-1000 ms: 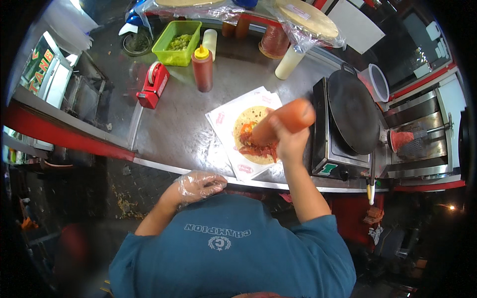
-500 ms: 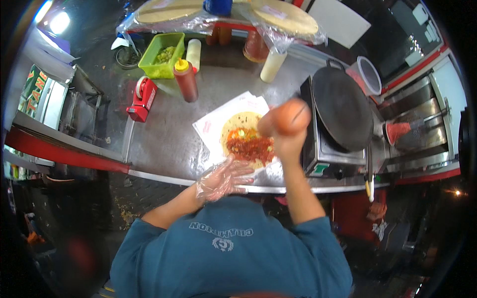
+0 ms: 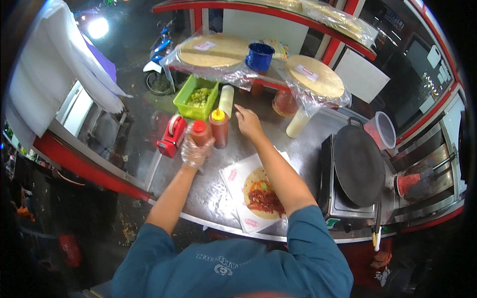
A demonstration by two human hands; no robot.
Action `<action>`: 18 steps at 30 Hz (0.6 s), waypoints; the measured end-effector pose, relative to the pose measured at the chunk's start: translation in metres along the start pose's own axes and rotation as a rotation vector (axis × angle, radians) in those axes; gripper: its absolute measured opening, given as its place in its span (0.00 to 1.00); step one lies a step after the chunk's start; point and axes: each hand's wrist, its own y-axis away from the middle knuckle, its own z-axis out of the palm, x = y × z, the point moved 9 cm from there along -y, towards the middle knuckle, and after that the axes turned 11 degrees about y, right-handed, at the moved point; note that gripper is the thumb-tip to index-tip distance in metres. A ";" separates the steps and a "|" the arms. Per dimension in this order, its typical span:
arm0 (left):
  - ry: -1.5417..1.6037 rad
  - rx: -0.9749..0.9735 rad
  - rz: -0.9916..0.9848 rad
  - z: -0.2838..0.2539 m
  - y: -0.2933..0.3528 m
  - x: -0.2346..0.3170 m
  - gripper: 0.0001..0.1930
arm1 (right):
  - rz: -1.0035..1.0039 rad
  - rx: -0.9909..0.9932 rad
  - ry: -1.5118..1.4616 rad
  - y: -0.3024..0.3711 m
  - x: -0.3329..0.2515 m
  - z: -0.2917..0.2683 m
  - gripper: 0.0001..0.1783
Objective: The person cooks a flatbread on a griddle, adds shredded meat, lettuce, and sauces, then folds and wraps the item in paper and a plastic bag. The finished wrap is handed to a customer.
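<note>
Shiny metal counter [image 3: 208,193] spreads beneath both hands in a food stall that opens onto a dark street. In the head view, the clearest change is in the hands: half a second ago the right one held an orange-red bottle over the filled flatbread. Now the left grip [image 3: 195,153], in a clear plastic glove, is wrapped around a red-capped squeeze bottle [image 3: 200,133], likely the same one, standing upright. The right grip [image 3: 249,124] appears to hold nothing; its fingers are loosely spread, one pointing toward a white squeeze bottle [image 3: 226,99] just beyond and to its left, though contact cannot be told. So the right side seems freed from the sauce bottle.

The flatbread [image 3: 252,189] lies nearer the body than either grip, under the right forearm's inner side, on white paper [image 3: 233,185], with red sauce [image 3: 265,201] over its filling. Just right of the left grip stands a yellow-capped squeeze bottle [image 3: 218,130]; just left is a red tape dispenser [image 3: 168,144]. Beyond is a lime-green basket [image 3: 181,108] of chopped greens [image 3: 199,96].

Well right of the right grip, a black griddle pan [image 3: 359,166] sits on a stove [image 3: 325,156]. Farther out than both grips, a shelf bears plastic-wrapped flatbread stacks [image 3: 213,52] and a blue mug [image 3: 260,58]; a motorbike [image 3: 160,52] is parked outside.
</note>
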 end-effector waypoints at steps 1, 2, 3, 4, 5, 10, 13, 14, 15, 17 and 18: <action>0.042 -0.060 -0.016 0.014 -0.001 -0.010 0.50 | -0.020 -0.008 0.068 -0.024 -0.005 0.007 0.32; 0.069 -0.105 -0.044 0.020 0.002 -0.027 0.52 | 0.058 -0.051 0.118 -0.039 -0.016 0.017 0.38; -0.078 -0.171 -0.151 0.020 0.009 -0.038 0.53 | 0.139 -0.092 0.164 -0.052 -0.030 0.024 0.44; -0.220 -0.245 -0.250 0.021 0.017 -0.048 0.55 | 0.233 -0.122 0.214 -0.066 -0.037 0.026 0.51; -0.173 -0.404 -0.327 0.041 0.024 -0.052 0.55 | 0.261 -0.190 0.174 -0.085 -0.003 0.040 0.65; -0.197 -0.399 -0.045 -0.029 0.096 0.040 0.42 | 0.607 -0.341 -0.864 -0.048 0.030 0.057 0.44; 0.703 -0.690 -0.665 -0.065 0.182 0.046 0.25 | 0.621 -0.257 -1.444 0.018 0.042 0.016 0.31; 0.718 -0.810 -0.774 -0.073 0.209 0.051 0.24 | 0.532 -0.189 -1.530 0.054 0.028 -0.019 0.30; 0.732 -0.939 -0.878 -0.076 0.233 0.054 0.23 | 0.629 -0.204 -1.562 0.096 0.011 -0.051 0.27; 0.672 -1.035 -0.921 -0.064 0.260 0.061 0.25 | 0.660 -0.235 -1.579 0.165 -0.018 -0.114 0.27; 0.592 -1.092 -0.905 -0.057 0.269 0.061 0.27 | 0.584 -0.240 -1.575 0.190 -0.029 -0.147 0.30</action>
